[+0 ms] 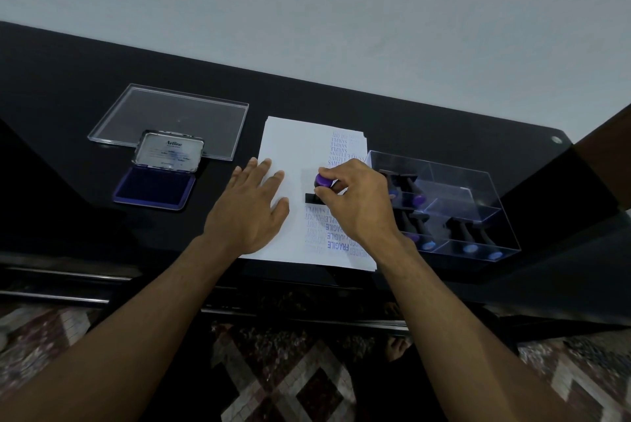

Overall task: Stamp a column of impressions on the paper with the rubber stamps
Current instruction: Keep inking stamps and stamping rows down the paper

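Note:
A stack of white paper [293, 148] lies on the black table, with columns of blue impressions at its right side, some reading SAMPLE and FRAGILE. My right hand [362, 206] grips a rubber stamp [322, 181] by its purple knob; the stamp's black base rests on the paper above a column of impressions. My left hand [252, 210] lies flat on the left part of the paper, fingers spread. An open ink pad [155, 187] with a purple-blue pad and raised lid sits to the left.
A clear plastic box [454, 213] with several more stamps stands right of the paper. A clear flat lid [177, 114] lies behind the ink pad. The table's front edge runs below my wrists, with patterned floor beneath.

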### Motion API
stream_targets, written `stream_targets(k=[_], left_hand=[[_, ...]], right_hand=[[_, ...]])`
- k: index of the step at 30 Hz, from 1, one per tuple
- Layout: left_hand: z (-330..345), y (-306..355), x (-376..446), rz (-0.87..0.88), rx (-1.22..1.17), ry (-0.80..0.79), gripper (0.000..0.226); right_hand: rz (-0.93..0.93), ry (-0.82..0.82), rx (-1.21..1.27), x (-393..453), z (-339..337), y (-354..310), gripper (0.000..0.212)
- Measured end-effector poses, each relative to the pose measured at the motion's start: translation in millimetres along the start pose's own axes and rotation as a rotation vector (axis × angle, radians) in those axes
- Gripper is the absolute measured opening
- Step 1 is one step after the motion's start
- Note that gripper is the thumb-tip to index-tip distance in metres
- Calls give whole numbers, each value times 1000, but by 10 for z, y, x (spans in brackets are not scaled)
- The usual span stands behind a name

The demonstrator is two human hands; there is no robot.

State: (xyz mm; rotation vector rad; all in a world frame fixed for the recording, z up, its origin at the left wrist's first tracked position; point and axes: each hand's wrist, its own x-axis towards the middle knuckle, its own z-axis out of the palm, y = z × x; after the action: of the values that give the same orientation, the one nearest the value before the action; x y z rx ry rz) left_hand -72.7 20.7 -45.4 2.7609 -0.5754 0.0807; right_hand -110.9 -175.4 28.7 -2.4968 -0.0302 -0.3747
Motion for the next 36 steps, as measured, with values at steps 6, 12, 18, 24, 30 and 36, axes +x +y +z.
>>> stream_targets(k=[6,12,18,24,30,36], left_hand=[[-1,-5,1,0,-9,5,70],[7,-10,-5,3,-8,14,69],[5,-4,-5,1,-4,17,69],[4,-2,-5,-3,-5,17,69],[7,-4,-6,2,-19,18,69],[8,-6,-10,3,-20,22,69]], right_hand=[[-2,-2,-1,0,12,0,31],[-8,-6,-7,-4,13,-16,31],[-10,-15,-10,-15,16,-28,30],[-8,-42,-36,-16,4,-50,30],[-9,-60,-56,-15,8,-53,29],[-7,-52,-74,-12,27,-64,27]])
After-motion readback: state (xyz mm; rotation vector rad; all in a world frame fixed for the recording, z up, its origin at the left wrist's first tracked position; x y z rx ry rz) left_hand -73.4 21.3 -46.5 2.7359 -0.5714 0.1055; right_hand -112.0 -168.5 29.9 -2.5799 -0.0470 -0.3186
